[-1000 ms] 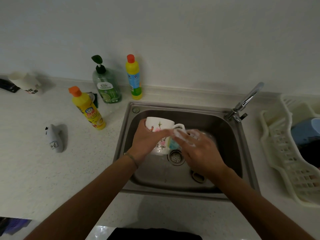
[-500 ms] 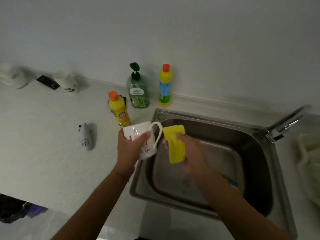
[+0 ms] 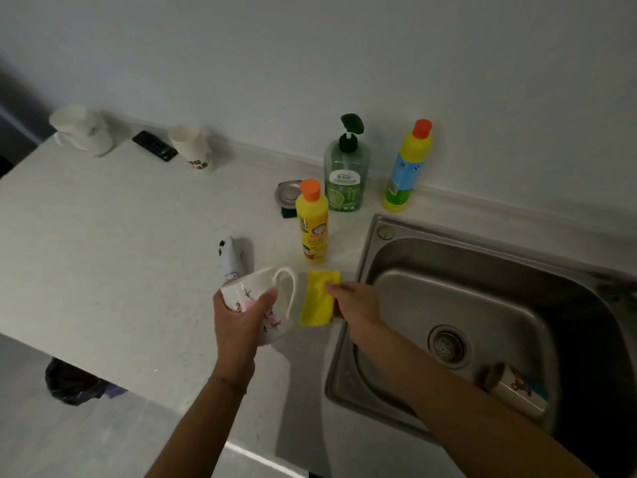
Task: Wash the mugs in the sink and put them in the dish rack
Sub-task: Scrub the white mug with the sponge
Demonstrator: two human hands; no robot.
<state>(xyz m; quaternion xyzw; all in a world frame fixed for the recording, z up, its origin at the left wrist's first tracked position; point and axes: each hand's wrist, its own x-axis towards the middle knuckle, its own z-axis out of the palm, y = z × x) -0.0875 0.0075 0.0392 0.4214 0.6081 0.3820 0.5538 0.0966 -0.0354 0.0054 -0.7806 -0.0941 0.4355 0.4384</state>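
Moved: both hands have swung left, from over the steel sink (image 3: 379, 257) to above the pale counter (image 3: 120, 236).
Left hand (image 3: 241, 315): fingers curled round the white floral ceramic mug (image 3: 262, 298), tilted, handle toward the right hand.
Right hand (image 3: 355, 305): fingers pinching the yellow sponge (image 3: 319, 298), just beside the handle.
Second mug (image 3: 517, 391): apparently on its side in the basin, partly hidden.
Room: dim, white wall, detergent bottles behind; dish rack out of view.

Mugs: two, one floral mug (image 3: 256, 307); one second mug (image 3: 517, 391)
Bottles: three, orange-capped bottle (image 3: 312, 222); pump bottle (image 3: 346, 174); tall bottle (image 3: 406, 167)
Sponges: one, yellow sponge (image 3: 319, 298)
Sinks: one, sink (image 3: 482, 305)
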